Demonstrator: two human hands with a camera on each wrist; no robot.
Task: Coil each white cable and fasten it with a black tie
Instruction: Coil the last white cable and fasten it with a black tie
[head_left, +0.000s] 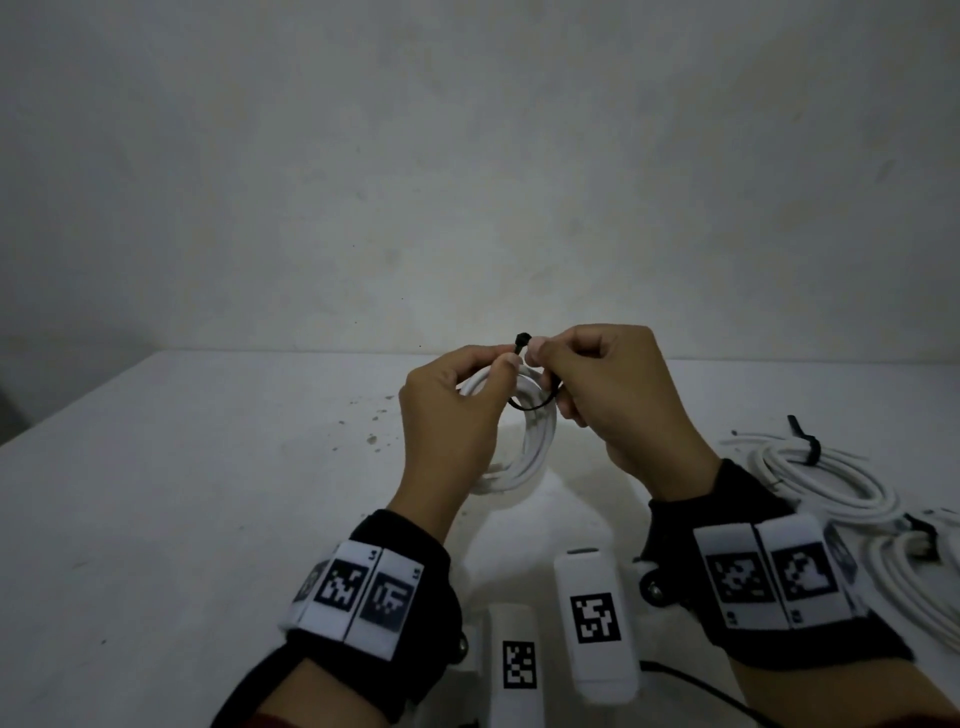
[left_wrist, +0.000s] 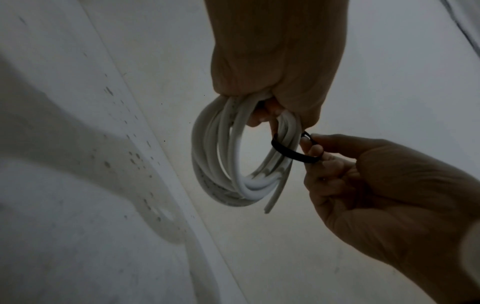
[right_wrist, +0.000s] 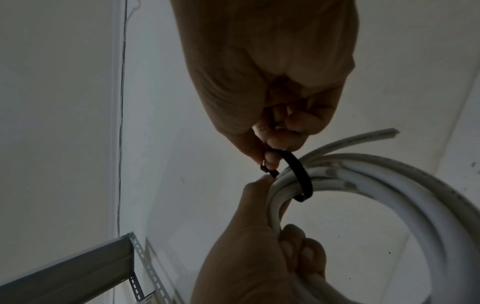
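Observation:
My left hand (head_left: 467, 400) holds a coiled white cable (head_left: 530, 452) upright above the white table (head_left: 208, 493), fingers curled round the top of the loops. A black tie (head_left: 535, 403) is looped loosely around the bundle. My right hand (head_left: 587, 374) pinches the tie's ends just beside the coil. In the left wrist view the left hand (left_wrist: 272, 86) grips the coil (left_wrist: 228, 156) and the right hand (left_wrist: 337, 164) pulls on the tie (left_wrist: 291, 153). In the right wrist view the right hand's fingers (right_wrist: 280, 142) pinch the tie (right_wrist: 301, 172), and the left hand's thumb (right_wrist: 257, 191) lies against the cable (right_wrist: 405, 191).
Two white cable coils fastened with black ties lie on the table at the right (head_left: 826, 478) (head_left: 904, 577). A thin dark cord (head_left: 691, 680) runs along the near edge. A grey perforated metal shelf frame (right_wrist: 78, 265) stands beyond the table. A plain wall (head_left: 467, 156) backs the table.

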